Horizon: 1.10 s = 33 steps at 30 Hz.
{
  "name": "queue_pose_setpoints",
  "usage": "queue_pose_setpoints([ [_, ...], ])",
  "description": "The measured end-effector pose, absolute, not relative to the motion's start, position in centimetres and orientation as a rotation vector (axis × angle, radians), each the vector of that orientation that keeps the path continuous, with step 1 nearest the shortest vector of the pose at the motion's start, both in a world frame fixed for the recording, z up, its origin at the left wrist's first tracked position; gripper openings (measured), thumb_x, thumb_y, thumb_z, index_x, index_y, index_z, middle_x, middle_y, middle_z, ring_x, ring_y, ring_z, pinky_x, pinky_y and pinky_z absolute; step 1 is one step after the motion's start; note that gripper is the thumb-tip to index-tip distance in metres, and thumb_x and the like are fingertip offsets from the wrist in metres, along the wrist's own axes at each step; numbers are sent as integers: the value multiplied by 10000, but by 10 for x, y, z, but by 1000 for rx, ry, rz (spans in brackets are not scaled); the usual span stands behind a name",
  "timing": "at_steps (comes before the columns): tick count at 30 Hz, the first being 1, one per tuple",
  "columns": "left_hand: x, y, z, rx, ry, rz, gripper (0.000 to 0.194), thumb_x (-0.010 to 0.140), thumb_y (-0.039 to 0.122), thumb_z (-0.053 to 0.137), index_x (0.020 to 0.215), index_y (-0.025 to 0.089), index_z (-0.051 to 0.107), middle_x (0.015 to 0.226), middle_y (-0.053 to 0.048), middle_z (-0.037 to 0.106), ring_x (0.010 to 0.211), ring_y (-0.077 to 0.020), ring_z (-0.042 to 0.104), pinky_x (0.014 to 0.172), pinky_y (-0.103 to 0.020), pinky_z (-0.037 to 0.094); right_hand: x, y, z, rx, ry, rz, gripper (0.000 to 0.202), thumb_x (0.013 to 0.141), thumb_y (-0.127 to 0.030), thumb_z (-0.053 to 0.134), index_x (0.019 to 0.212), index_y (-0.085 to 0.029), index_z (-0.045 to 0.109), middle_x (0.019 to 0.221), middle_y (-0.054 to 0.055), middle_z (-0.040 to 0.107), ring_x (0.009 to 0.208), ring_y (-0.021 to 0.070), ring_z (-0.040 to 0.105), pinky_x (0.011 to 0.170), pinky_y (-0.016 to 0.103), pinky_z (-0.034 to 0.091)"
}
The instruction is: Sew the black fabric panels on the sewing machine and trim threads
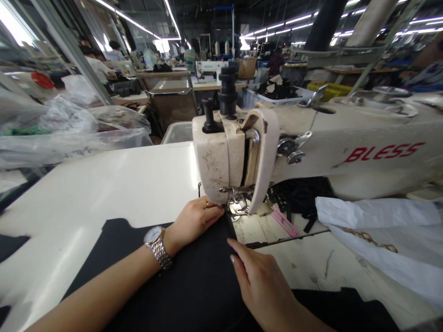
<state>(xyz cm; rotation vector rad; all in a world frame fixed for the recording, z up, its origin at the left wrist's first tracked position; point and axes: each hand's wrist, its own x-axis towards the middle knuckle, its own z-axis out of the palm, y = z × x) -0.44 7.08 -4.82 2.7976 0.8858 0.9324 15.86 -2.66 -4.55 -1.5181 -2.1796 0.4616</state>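
Observation:
A cream sewing machine [235, 152] marked BLESS stands over a white table [145, 175]. Black fabric [194, 272] lies under both hands, its right edge running up to the presser foot. My left hand [197, 216], with a ring and a wristwatch [157, 244], presses on the fabric just left of the needle area, fingers together and bent. Nearer to me, my right hand [259, 276] rests at the fabric's right edge, thumb and index finger slightly apart, the other fingers curled underneath and partly hidden.
Pink thread snips [285, 221] and black scraps [301, 198] lie beneath the machine arm. White cloth [380, 230] is at the right. Plastic-wrapped bundles [69, 124] sit at the left. Behind are a chair [171, 99], a bin of black pieces [277, 94] and several people.

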Motion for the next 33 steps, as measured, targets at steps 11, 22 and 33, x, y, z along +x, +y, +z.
queue_pose_setpoints([
  [11, -5, 71, -46, 2817, 894, 863, 266, 864, 170, 374, 668, 127, 548, 653, -19, 517, 592, -104, 450, 510, -202, 333, 161, -21, -48, -1416, -2224, 436, 382, 792, -115, 292, 1041, -44, 572, 757, 112, 662, 616, 224, 632, 555, 329, 520],
  [22, -5, 72, -48, 2826, 889, 858, 259, 866, 169, 369, 694, 127, 557, 678, -21, 527, 588, -102, 445, 507, -208, 328, 159, -19, -51, -1420, -2246, 400, 392, 794, -119, 279, 1042, -37, 570, 807, 123, 663, 651, 239, 635, 553, 350, 524],
  [33, -5, 71, -45, 2826, 905, 868, 274, 867, 168, 359, 676, 132, 552, 668, -23, 529, 597, -110, 459, 518, -211, 344, 161, -18, -50, -1403, -2279, 442, 404, 788, -107, 270, 1057, -25, 560, 804, 128, 662, 652, 241, 636, 552, 353, 525],
])
